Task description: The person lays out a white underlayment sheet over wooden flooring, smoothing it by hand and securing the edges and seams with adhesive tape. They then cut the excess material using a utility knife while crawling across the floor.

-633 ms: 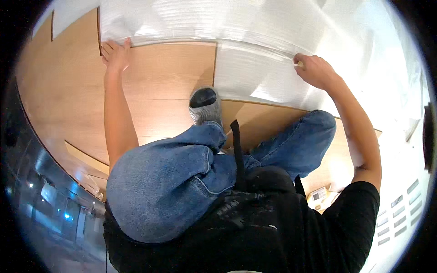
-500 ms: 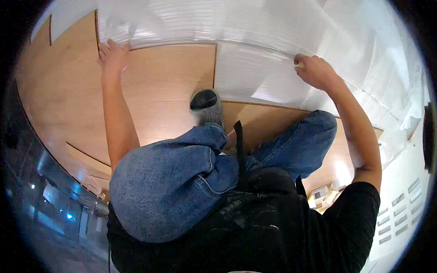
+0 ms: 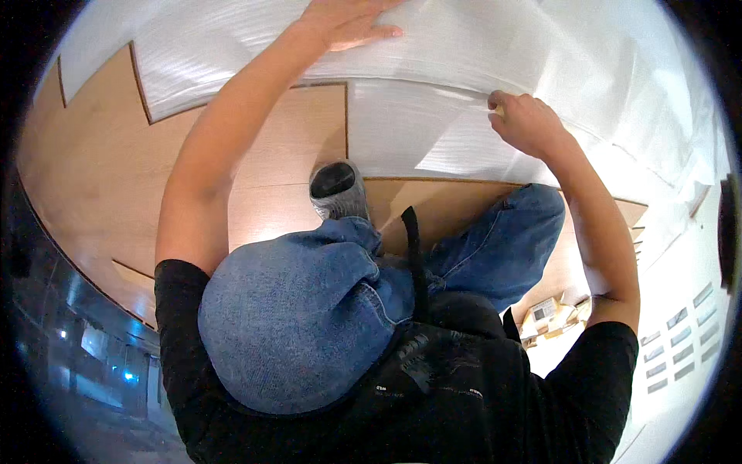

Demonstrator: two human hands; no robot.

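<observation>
My left hand (image 3: pixel 348 22) reaches over the white foam underlay (image 3: pixel 255 46) beyond the laid planks, fingers stretched out and thumb apart, partly cut off by the top edge. My right hand (image 3: pixel 529 124) is closed, fingers curled, at a seam in the underlay on the right. A small pale yellowish bit shows between its thumb and fingers; what it is cannot be made out. Wood-look floor planks (image 3: pixel 100 155) cover the floor on the left, their stepped far edges meeting the underlay.
My shoe (image 3: pixel 334 185) rests on the planks, and my bent knee (image 3: pixel 533 224) covers part of another plank (image 3: pixel 448 193). Small packages (image 3: pixel 545 313) lie behind that knee. A white panel with slots (image 3: pixel 680 336) stands at the right. A dark, shiny area (image 3: pixel 77 332) borders the planks at lower left.
My left hand has left the plank's far edge and moved right and farther out over the underlay, its arm now stretched diagonally. My right hand has stayed nearly in place.
</observation>
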